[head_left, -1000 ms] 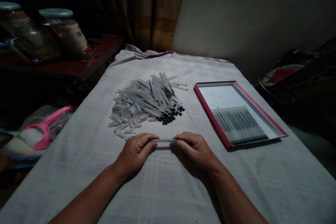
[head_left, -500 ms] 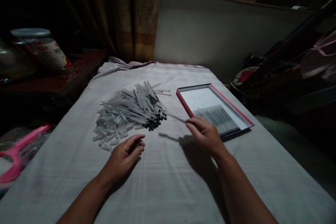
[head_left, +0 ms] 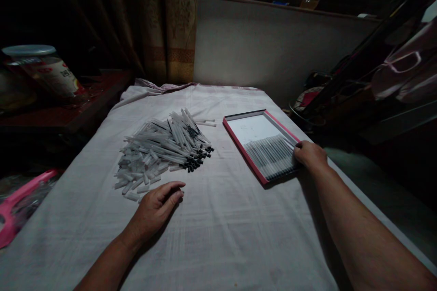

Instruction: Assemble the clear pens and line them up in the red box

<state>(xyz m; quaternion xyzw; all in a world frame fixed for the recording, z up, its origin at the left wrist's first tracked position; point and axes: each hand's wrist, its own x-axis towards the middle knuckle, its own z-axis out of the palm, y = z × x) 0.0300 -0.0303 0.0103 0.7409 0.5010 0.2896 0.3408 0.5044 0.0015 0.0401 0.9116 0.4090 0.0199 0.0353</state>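
Note:
At the right end of the open shallow box [head_left: 245, 153], my right hand [head_left: 311, 154] has its fingers closed on a slim pale pen [head_left: 287, 141], mostly hidden by the fingers. Beside it in the box lies a row of translucent pens [head_left: 268, 157] with dark near ends. My left hand [head_left: 157, 205] rests on the cloth, holding nothing, thumb and fingers curved and apart. Just beyond it is a heap of translucent pen tubes [head_left: 160, 138], many with black ends toward the box. Short clear caps [head_left: 136, 177] are scattered at the heap's near left.
A pale checked cloth [head_left: 218, 236] covers the table. To the left, a lidded jar [head_left: 48, 72] stands on a dark red surface [head_left: 99, 95], and a pink plastic item [head_left: 23, 198] sits lower down. Curtain [head_left: 177, 32] and wall [head_left: 266, 45] rise behind.
My right hand has carried the pen from between heap and box to the box's right end, lowering it beside the row. The left hand stays nearly still. The view has shifted slightly.

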